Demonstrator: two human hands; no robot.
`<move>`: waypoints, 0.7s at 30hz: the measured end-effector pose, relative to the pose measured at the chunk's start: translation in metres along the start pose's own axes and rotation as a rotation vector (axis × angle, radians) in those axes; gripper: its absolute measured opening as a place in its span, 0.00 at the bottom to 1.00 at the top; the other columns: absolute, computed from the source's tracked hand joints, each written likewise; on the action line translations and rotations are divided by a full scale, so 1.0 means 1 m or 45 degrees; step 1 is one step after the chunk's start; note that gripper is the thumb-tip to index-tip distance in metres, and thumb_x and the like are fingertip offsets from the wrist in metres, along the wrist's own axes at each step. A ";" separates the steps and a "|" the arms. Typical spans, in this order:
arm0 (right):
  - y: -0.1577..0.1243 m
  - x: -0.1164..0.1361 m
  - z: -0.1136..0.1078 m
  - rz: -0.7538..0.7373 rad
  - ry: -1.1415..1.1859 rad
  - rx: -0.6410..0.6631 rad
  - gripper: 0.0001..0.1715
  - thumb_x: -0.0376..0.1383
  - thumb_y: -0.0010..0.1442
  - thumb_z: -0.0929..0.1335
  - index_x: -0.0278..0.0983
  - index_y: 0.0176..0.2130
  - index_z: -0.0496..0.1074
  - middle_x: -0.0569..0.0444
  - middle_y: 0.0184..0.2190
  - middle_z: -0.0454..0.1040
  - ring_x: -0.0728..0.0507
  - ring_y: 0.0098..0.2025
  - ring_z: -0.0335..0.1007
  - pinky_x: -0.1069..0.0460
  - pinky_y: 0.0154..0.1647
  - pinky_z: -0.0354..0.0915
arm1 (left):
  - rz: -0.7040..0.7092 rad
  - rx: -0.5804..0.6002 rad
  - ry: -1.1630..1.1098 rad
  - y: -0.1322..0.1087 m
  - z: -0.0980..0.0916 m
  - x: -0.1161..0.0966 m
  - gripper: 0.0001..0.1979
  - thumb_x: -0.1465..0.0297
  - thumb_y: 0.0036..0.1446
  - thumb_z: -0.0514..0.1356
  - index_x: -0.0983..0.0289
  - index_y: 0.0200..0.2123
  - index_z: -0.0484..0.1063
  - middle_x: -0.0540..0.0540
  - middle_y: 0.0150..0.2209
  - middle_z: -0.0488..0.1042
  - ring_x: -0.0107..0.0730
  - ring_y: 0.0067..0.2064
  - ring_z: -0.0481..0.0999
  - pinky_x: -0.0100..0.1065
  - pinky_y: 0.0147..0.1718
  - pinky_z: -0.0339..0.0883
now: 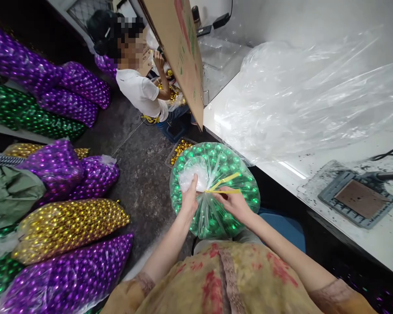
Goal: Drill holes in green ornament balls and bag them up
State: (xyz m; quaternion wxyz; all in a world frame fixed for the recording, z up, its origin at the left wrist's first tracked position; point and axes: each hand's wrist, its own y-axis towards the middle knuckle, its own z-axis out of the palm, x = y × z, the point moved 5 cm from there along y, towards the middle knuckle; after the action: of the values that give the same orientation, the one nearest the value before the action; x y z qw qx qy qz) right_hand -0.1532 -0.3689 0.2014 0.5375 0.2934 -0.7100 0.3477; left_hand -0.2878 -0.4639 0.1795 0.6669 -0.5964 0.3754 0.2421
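Note:
A clear plastic bag (214, 174) full of shiny green baubles rests in front of me on my lap. My left hand (190, 198) grips the bag's gathered neck, with a crumpled tuft of the plastic (193, 176) bunched above the fingers. A yellow plastic tie (224, 186) runs across that neck. My right hand (232, 205) pinches the tie's end between its fingers, close to my left hand. The baubles under both hands are partly hidden by the folds of the bag.
Filled bags of purple, green and gold baubles (67, 231) lie on the dark floor (140, 165) at left. A seated co-worker (140, 87) works behind a cardboard sheet (180, 52). A small tray of gold baubles (180, 150) sits nearby. At right, a white table (275, 174) holds clear plastic sheeting.

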 end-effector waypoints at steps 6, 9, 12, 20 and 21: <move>0.001 -0.002 0.017 -0.326 -0.655 -0.123 0.15 0.39 0.63 0.64 0.39 0.48 0.72 0.41 0.53 0.66 0.39 0.48 0.68 0.46 0.42 0.69 | 0.027 0.034 0.023 -0.007 -0.001 -0.002 0.31 0.56 0.42 0.72 0.64 0.48 0.75 0.61 0.53 0.75 0.48 0.52 0.76 0.36 0.39 0.74; 0.009 -0.005 0.021 -0.391 -0.624 0.027 0.15 0.37 0.66 0.60 0.37 0.41 0.74 0.43 0.49 0.69 0.43 0.42 0.70 0.48 0.42 0.68 | 0.018 0.135 -0.005 -0.008 -0.004 0.000 0.28 0.60 0.41 0.73 0.62 0.47 0.75 0.58 0.53 0.75 0.44 0.54 0.75 0.35 0.44 0.72; 0.008 -0.011 0.022 -0.368 -0.506 0.189 0.16 0.38 0.67 0.59 0.36 0.38 0.74 0.48 0.36 0.74 0.45 0.35 0.70 0.51 0.37 0.65 | 0.070 0.365 0.048 -0.008 -0.006 -0.001 0.29 0.67 0.39 0.75 0.62 0.47 0.76 0.57 0.51 0.77 0.40 0.53 0.76 0.35 0.51 0.68; -0.020 -0.013 0.032 0.013 0.111 0.270 0.24 0.51 0.64 0.60 0.38 0.27 0.70 0.59 0.16 0.61 0.50 0.19 0.54 0.54 0.21 0.51 | 0.325 0.269 0.209 0.007 -0.015 0.010 0.19 0.62 0.42 0.71 0.66 0.37 0.77 0.54 0.35 0.79 0.32 0.33 0.76 0.31 0.34 0.68; -0.021 -0.012 0.034 0.062 0.180 0.267 0.25 0.52 0.63 0.61 0.38 0.27 0.71 0.59 0.16 0.59 0.51 0.18 0.53 0.55 0.20 0.50 | 0.340 0.258 0.226 0.009 -0.014 0.012 0.19 0.61 0.42 0.71 0.67 0.35 0.76 0.53 0.33 0.78 0.31 0.31 0.75 0.30 0.32 0.66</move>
State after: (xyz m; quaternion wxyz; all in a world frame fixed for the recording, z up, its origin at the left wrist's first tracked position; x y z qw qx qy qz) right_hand -0.1524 -0.4082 0.1870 0.5441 0.3053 -0.6370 0.4528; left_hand -0.2908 -0.4778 0.1641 0.6496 -0.4901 0.5312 0.2359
